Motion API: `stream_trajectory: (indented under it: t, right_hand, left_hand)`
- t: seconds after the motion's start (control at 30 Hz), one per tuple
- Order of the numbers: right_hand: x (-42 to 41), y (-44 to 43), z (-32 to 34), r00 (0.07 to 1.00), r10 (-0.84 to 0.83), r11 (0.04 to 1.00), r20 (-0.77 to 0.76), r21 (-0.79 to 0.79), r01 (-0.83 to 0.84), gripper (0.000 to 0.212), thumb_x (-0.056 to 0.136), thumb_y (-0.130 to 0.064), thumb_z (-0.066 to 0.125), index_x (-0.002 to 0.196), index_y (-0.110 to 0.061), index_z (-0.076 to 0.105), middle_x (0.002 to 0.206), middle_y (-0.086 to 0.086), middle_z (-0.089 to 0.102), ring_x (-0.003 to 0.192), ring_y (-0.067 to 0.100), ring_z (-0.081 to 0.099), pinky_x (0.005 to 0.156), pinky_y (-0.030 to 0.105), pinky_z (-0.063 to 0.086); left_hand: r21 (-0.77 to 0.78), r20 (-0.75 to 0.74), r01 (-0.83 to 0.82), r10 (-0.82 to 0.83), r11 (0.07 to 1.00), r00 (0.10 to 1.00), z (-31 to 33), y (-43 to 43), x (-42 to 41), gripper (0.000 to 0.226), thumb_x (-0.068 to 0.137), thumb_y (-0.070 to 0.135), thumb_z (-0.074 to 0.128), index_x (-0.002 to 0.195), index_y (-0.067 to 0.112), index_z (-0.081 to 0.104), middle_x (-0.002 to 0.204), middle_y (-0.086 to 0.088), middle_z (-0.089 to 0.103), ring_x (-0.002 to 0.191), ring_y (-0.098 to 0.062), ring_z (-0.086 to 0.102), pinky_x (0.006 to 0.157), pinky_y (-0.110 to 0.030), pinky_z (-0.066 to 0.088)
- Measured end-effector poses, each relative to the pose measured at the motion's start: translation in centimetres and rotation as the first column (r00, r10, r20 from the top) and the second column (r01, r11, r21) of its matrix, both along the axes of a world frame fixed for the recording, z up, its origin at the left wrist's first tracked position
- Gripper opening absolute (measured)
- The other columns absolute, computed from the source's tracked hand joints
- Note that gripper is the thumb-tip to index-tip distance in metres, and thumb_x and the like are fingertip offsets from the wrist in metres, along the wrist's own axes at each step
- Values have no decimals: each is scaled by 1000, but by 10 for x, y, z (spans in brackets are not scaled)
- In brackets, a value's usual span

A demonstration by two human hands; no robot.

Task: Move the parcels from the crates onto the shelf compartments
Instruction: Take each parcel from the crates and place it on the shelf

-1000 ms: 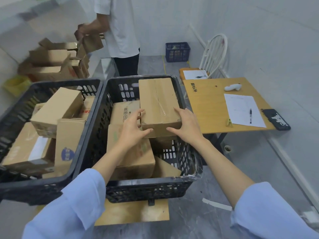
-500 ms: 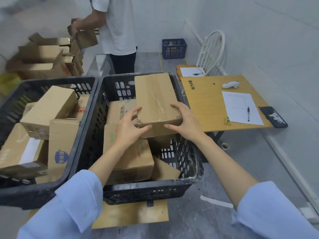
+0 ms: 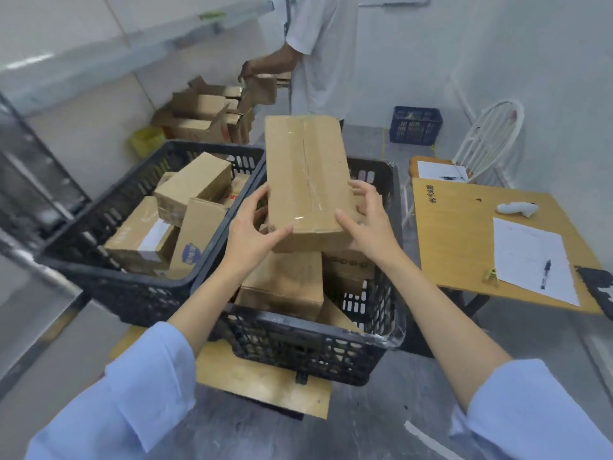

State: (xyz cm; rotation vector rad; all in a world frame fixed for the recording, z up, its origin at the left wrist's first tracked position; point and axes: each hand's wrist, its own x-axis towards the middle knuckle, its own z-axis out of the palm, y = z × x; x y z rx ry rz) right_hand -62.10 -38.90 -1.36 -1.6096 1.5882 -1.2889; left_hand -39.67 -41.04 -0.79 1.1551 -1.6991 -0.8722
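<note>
Near rim of the right crate (image 3: pixel 298 350) has been cleared. The parcel (image 3: pixel 305 174) was lying on the stack by the far right corner a second ago and is now raised above the rim.

- Left hand (image 3: pixel 255 229): thumb laid on top, fingers curled under the near left corner.
- Right hand (image 3: pixel 365 224): fingers wrapped round the near right edge.

The box is clamped by both; nothing else is held. Pick is judged done, and the carry to the shelf comes next.

More parcels are left below it in the right crate and in the left crate (image 3: pixel 142 298).

Room:
- Right side is closed off by the surface (image 3: pixel 457 234), its edge just beside the crate.
- The shelf frame (image 3: pixel 49 180) is seen at left, beyond the left crate; a swing over that crate looks open.
- The far side is occupied by a second person (image 3: pixel 321 61).
</note>
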Motion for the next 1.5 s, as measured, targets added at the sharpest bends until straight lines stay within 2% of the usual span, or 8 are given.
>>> stream_trajectory:
  t: [0.27,0.4,0.5,0.57,0.73,1.1,1.3,1.5]
  right_hand:
    - [57,16,18,966,247,968,-76,67,-242,98,81,-28,79,157,-24,18,155,0,24,135,13,36,113,48,39]
    - [92,30,24,915,402,915,-35,50,-400,112,77,-23,84,158,-28,6,160,-3,19,144,16,28,117,50,32]
    - [118,43,30,866,499,866,-35,26,-499,121,75,-20,86,158,-31,-2,160,-5,17,138,5,21,120,44,22]
    - [137,52,33,836,547,837,-52,8,-547,120,74,-19,86,158,-31,1,159,-7,16,132,0,21,117,39,25]
    - [183,76,40,760,650,758,-19,-53,-650,99,77,-16,84,151,-26,19,143,-18,27,124,-2,32,106,26,37]
    - [286,135,52,552,830,547,-80,-77,-834,105,80,-19,81,157,-28,10,152,3,27,137,17,35,112,41,37]
    - [336,171,55,427,904,427,26,-130,-895,85,81,-13,80,144,-17,24,136,-12,31,120,0,35,91,-3,32]
    - [380,214,63,280,958,285,56,-112,-952,97,81,-29,81,152,-36,16,138,-22,31,122,0,37,98,21,37]
  left_hand:
    - [-46,56,-265,267,963,962,21,61,55,91,79,14,80,153,18,27,141,1,36,123,-8,45,104,-25,43]
    - [-89,78,-378,385,922,920,30,99,86,89,80,11,79,153,21,29,130,0,37,115,-7,44,84,2,36]
    - [-129,63,-464,474,876,878,32,134,112,81,77,19,81,145,27,37,129,3,41,118,-11,46,88,-18,48]
    - [-120,19,-507,513,854,858,34,157,126,72,75,23,81,136,27,41,131,7,45,120,-14,48,89,-32,53]
    - [-86,-47,-631,630,771,775,40,213,152,60,79,8,79,125,21,42,135,19,45,112,5,51,77,-10,51]
    - [-99,-15,-827,830,553,557,50,331,213,74,78,16,81,138,28,40,132,3,47,115,-10,50,82,-10,46]
    - [-68,-59,-896,895,439,442,57,387,234,64,79,16,81,126,27,39,125,22,47,115,-7,54,84,-18,52]
    - [-66,-55,-936,936,345,348,63,443,252,88,80,24,80,148,36,26,139,9,42,121,-14,50,92,-26,45]
